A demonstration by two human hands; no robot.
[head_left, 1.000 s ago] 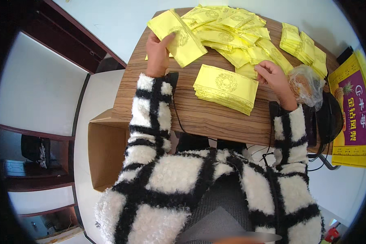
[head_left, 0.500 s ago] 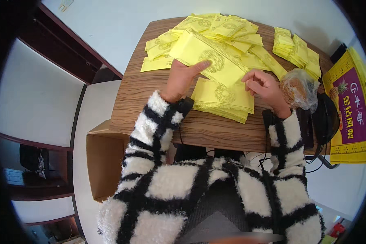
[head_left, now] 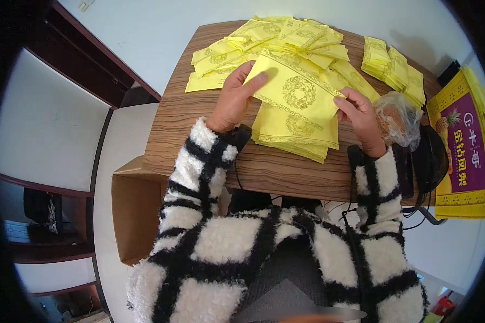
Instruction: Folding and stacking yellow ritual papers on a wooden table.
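Between my two hands is a flat yellow packet (head_left: 291, 89) printed with a round gold pattern and a patterned border. My left hand (head_left: 237, 97) grips its left end, thumb on top. At its right corner, my right hand (head_left: 361, 118) pinches the edge between thumb and fingers. Directly below lies a neat stack of similar yellow packets (head_left: 296, 142), partly covered by the held one. Beyond my hands spreads a loose heap of yellow packets (head_left: 307, 37), overlapping at various angles.
Smaller stacks of yellow packets (head_left: 393, 67) sit at the far right of the wood-grain table (head_left: 183, 140). Near them are a crumpled clear plastic bag (head_left: 401, 118) with something brown inside and a yellow-and-purple carton (head_left: 463, 145). An open cardboard box (head_left: 137, 215) stands left of the table.
The held packet has turned more level and shifted slightly right and nearer. My right hand, earlier curled beside its lower right corner, now pinches its right edge.
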